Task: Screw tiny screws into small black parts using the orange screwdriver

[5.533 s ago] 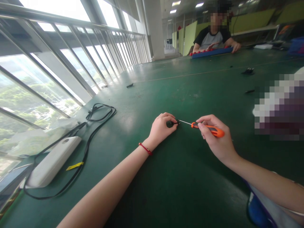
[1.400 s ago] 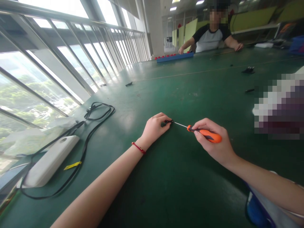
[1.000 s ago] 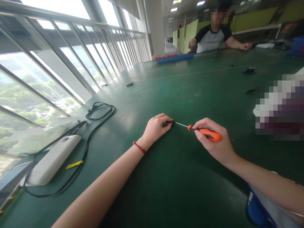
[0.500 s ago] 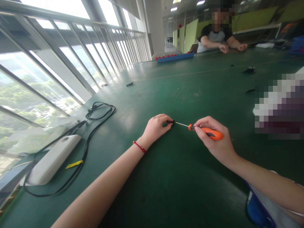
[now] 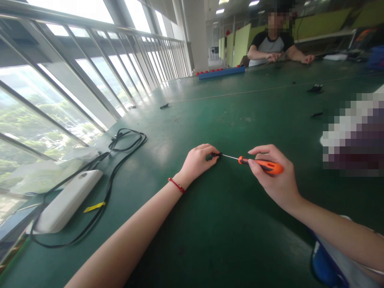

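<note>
My left hand (image 5: pixel 199 160) rests on the green table (image 5: pixel 192 224) and pinches a small black part (image 5: pixel 216 155) between thumb and fingers. My right hand (image 5: pixel 276 176) holds an orange and black screwdriver (image 5: pixel 271 167) by its handle, the index finger lifted off it. The thin metal shaft points left, and its tip meets the black part at my left fingertips. Details of the small part are too tiny to make out.
A white power strip (image 5: pixel 67 202) and looped black cable (image 5: pixel 112 176) lie at the left beside a railing. A blue bar with red knobs (image 5: pixel 222 73) stands far back. Across the table sits a person (image 5: pixel 271 46). Small black pieces (image 5: pixel 315 89) lie at the right.
My right index finger has lifted away from the screwdriver, and the handle has turned a little. My left hand has hardly moved. The person's hands across the table have shifted.
</note>
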`<state>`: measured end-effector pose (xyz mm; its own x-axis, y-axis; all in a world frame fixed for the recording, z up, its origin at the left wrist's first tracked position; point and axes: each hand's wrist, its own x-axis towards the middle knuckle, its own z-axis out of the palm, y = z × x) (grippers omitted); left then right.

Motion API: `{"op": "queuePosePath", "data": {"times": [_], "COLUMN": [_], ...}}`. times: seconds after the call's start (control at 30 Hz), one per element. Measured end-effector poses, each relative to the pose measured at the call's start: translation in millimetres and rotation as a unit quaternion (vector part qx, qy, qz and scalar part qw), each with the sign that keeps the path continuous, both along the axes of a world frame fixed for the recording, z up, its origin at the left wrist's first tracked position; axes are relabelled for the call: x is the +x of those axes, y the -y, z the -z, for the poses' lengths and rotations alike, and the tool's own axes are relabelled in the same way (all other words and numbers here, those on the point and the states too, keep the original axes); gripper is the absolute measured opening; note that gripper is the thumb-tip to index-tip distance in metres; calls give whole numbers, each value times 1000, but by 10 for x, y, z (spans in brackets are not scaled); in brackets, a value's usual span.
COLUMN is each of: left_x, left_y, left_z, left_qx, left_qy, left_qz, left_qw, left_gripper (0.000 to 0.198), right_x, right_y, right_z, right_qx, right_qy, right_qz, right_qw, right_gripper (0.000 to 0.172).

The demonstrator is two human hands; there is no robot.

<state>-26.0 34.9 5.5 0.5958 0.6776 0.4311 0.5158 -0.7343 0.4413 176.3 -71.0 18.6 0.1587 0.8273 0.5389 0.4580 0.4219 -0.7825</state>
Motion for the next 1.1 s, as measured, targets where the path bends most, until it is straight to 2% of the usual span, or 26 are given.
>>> {"op": "queuePosePath", "data": {"times": [0.1, 0.17, 0.3, 0.37, 0.5, 0.57, 0.73, 0.8, 0.9, 0.97, 1.0, 1.1], "left_x": [3, 4, 3, 2, 0, 0, 1, 1, 3, 3, 3, 4], "left_y": [-1, 0, 4, 4, 2, 2, 6, 5, 4, 3, 3, 2], "left_z": [3, 4, 2, 1, 0, -2, -9, -7, -2, 3, 6, 13], "left_qx": [-2, -4, -6, -5, -5, -6, -8, -8, -6, -3, -1, 4], "left_qy": [0, 0, 0, 1, 3, 1, 0, 2, 2, 1, 1, 1], "left_qz": [-2, -1, 4, 6, 10, 11, 12, 16, 14, 9, 7, 10], "left_qw": [1000, 1000, 1000, 1000, 1000, 1000, 1000, 1000, 1000, 1000, 1000, 1000], "left_gripper": [14, 14, 13, 13, 13, 13, 12, 12, 12, 12, 12, 11], "right_x": [7, 8, 6, 9, 18, 19, 13, 16, 24, 24, 22, 15], "right_y": [-23, -26, -1, 4, -17, -18, 23, 22, -1, -9, -7, 11], "right_z": [19, 31, 35, 35, 41, 39, 23, 27, 42, 43, 40, 28], "right_qx": [56, 51, -8, 1, 74, 73, 7, 27, 75, 64, 49, 26], "right_qy": [-4, -4, 34, 39, 18, 10, 63, 63, 42, 41, 48, 83], "right_qz": [5, -4, -3, 4, 7, -1, 4, 15, 24, 10, 2, 1], "right_qw": [998, 999, 999, 999, 997, 997, 998, 998, 996, 997, 998, 996], "right_gripper": [28, 33, 8, 5, 29, 35, 5, 6, 27, 35, 32, 9]}}
